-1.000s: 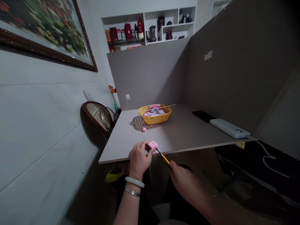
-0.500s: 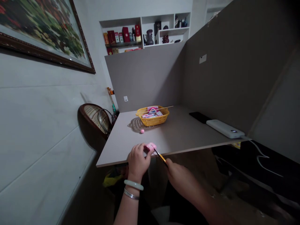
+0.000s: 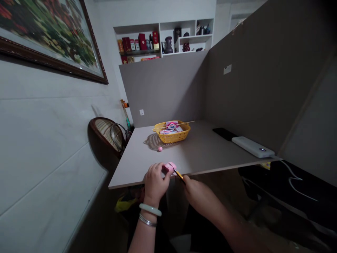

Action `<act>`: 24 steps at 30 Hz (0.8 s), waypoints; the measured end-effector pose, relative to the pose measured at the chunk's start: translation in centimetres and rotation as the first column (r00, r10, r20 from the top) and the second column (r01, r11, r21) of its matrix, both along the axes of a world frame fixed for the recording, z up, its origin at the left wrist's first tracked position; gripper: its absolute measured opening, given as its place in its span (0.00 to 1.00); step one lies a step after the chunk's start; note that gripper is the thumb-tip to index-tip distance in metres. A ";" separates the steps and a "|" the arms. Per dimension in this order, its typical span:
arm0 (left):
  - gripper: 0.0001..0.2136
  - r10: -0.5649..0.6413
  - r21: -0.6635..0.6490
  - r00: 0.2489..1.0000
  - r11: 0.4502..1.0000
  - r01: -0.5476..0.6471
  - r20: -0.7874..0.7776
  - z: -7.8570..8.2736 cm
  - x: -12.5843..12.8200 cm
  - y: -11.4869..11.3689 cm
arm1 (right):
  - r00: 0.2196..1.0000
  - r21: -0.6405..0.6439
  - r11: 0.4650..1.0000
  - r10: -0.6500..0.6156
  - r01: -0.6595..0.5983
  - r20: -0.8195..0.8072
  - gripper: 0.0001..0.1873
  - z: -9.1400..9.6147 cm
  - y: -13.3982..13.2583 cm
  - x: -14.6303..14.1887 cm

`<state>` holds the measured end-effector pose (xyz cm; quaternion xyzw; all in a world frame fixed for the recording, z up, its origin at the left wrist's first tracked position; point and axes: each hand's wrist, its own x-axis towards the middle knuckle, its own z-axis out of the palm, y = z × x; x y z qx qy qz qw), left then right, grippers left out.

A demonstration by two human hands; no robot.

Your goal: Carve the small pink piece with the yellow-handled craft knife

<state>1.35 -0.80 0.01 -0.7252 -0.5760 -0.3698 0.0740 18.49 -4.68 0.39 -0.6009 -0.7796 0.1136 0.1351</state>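
Note:
My left hand (image 3: 154, 182) is closed around a small pink soft lump (image 3: 170, 168) at the near edge of the grey table (image 3: 200, 151). My right hand (image 3: 196, 196) grips a thin tool with a yellow handle (image 3: 178, 174); its dark tip touches the pink lump. A tiny pink ball (image 3: 159, 149) lies on the table farther back. Behind it stands a yellow basket (image 3: 172, 131) holding pink and white packets, with a thin wooden stick across its rim.
A white power bank (image 3: 252, 146) and a black phone (image 3: 223, 133) lie at the table's right side by the partition. A round brown chair back (image 3: 105, 135) stands left of the table. Shelves with boxes are on the far wall.
My right hand has moved closer to the pink lump, so less of the yellow-handled tool shows. The view has shifted slightly. My left hand stays on the lump.

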 end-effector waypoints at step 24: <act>0.11 0.013 0.035 1.000 0.999 -0.013 0.015 -0.3 0.0 0.2 | 0.998 -0.043 0.999 -0.025 0.022 -0.059 0.11 -2.1 -1.5 1.2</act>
